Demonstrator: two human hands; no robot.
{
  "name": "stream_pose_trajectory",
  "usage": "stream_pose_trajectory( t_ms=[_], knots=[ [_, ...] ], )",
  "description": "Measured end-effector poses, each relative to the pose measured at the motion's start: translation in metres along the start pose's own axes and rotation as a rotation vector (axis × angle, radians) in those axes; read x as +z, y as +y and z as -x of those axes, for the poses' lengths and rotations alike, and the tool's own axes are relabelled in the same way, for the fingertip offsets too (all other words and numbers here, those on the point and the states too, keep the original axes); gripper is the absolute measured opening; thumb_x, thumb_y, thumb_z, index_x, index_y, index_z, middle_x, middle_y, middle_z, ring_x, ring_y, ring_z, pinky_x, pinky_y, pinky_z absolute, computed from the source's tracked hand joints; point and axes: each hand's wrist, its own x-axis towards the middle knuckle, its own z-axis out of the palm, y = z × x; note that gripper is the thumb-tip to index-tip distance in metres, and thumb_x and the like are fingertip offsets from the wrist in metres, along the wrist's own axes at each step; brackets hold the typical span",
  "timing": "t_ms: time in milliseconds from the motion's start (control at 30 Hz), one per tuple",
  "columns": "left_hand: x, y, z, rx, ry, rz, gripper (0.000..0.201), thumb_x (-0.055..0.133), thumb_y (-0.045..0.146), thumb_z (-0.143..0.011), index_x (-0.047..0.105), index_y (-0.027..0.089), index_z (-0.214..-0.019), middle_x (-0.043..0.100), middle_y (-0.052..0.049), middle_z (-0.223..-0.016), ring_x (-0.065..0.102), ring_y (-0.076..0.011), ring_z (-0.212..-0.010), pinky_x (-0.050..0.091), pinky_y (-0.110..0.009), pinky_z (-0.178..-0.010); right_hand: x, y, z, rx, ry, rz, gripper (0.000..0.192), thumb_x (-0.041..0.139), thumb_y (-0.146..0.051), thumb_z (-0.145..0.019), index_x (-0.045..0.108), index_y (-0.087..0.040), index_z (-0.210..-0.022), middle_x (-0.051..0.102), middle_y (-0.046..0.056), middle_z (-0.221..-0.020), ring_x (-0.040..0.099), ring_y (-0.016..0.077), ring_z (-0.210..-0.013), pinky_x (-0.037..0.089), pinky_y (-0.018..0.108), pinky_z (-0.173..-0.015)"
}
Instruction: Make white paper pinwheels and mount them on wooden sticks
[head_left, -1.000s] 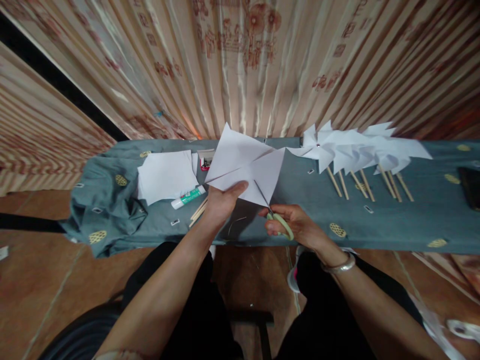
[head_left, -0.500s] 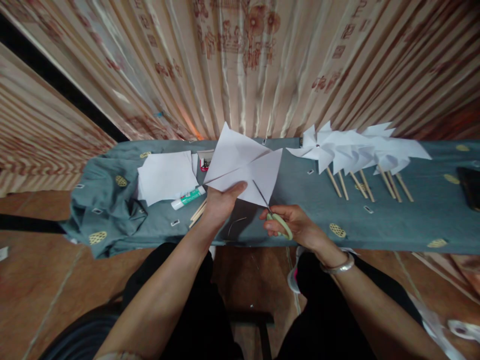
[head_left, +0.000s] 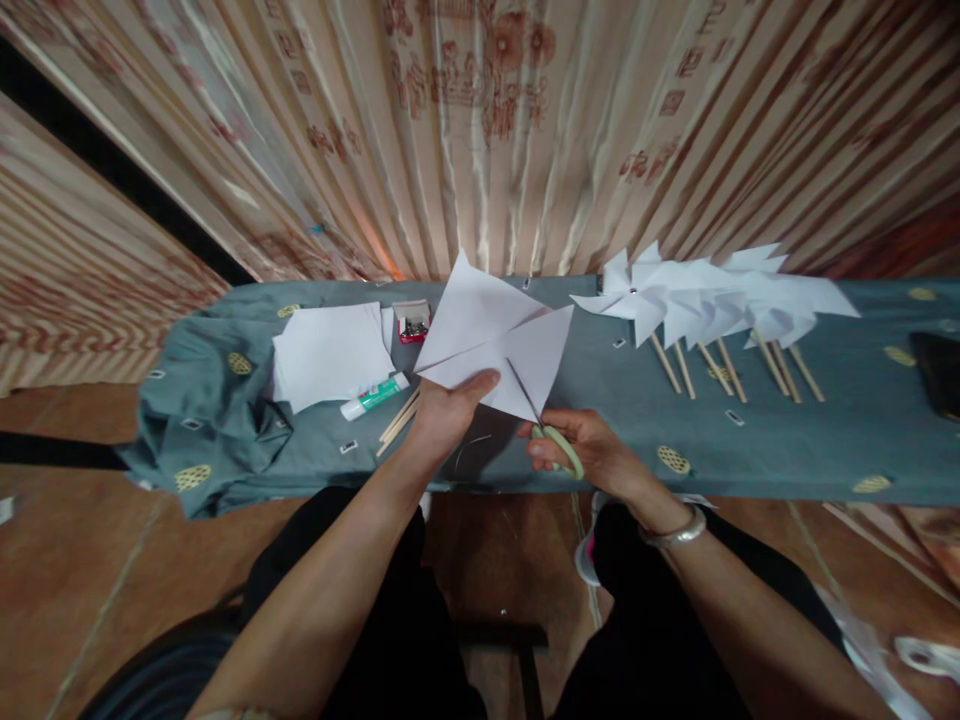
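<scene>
While left hand (head_left: pixel 450 405) pinches paper (head_left: pixel 487 312), right hand (head_left: pixel 589 448) grips scissors (head_left: pixel 559 438) | glue stick (head_left: pixel 373 397) lies left | pinwheels (head_left: pixel 697 298) lie right

The far side is filled by pleated beige curtains (head_left: pixel 480 150) with reddish prints, split at left by a dark bar (head_left: pixel 135 180). A table (head_left: pixel 787 450) is draped with grey-green cloth (head_left: pixel 217 400); brown floor tiles (head_left: pixel 67 540) are divided by pale lines (head_left: pixel 114 590).

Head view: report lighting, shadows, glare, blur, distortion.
Head view: dim light, pale sheen streaking the curtain; head view: shadow on the cloth below the held paper; head view: print on the glue stick too soft to read, curtain pleats fanning outward, likely wide-angle stretch.
</scene>
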Motion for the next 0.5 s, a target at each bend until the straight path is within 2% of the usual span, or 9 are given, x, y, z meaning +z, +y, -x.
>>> stream_pose_trajectory(
  t_ms=[300, 500],
  knots=[
    [0.0006, 0.0030, 0.0005, 0.020, 0.014, -0.010, 0.050, 0.077, 0.021, -0.061, 0.065, 0.015, -0.109, 0.076, -0.009, -0.094, 0.070, -0.0287, -0.095, 0.054, -0.043, -0.094, 0.0012, 0.0039, -0.0024, -0.010, 0.014, -0.031, 0.046, 0.088, -0.051, -0.054, 0.067, -0.016, -0.074, 0.060, -0.004, -0.058, 0.054, 0.0078, -0.052, 0.041, 0.021, -0.050],
    [0.0005, 0.0038, 0.0032, -0.008, 0.003, -0.046, 0.050, 0.077, 0.022, -0.061, 0.065, 0.014, -0.109, 0.075, -0.009, -0.091, 0.069, -0.0284, -0.094, 0.054, -0.044, -0.093, 0.0000, 0.0062, -0.0033, -0.028, 0.009, -0.008, 0.047, 0.087, -0.052, -0.056, 0.069, -0.015, -0.079, 0.062, -0.003, -0.058, 0.054, 0.0082, -0.052, 0.041, 0.021, -0.050]
  ],
)
